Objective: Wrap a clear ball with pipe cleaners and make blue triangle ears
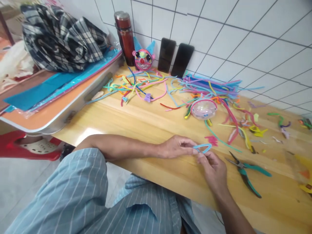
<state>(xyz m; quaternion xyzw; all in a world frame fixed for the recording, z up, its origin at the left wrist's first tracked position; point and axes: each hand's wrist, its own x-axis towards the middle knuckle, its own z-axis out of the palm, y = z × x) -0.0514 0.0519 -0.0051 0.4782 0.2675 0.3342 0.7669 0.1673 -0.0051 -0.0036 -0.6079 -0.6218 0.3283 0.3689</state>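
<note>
A light blue pipe cleaner (207,147), bent into a narrow pointed loop, is held between both hands just above the wooden table. My left hand (176,147) pinches its left end between thumb and fingers. From the right, my right hand (214,167) grips the lower side with thumb and index finger. Just behind the loop lies a pink zigzag-folded pipe cleaner (211,140). Pliers (243,167) with teal and black handles lie with jaws apart to the right of my right hand.
Loose pipe cleaners (209,86) and a clear plastic ball (203,109) spread along the back. Two phones (166,55), a red thermos (124,35) and a decorated face figure (143,58) stand by the tiled wall. An orange-topped case (60,107) carries plaid cloth (63,39) at left.
</note>
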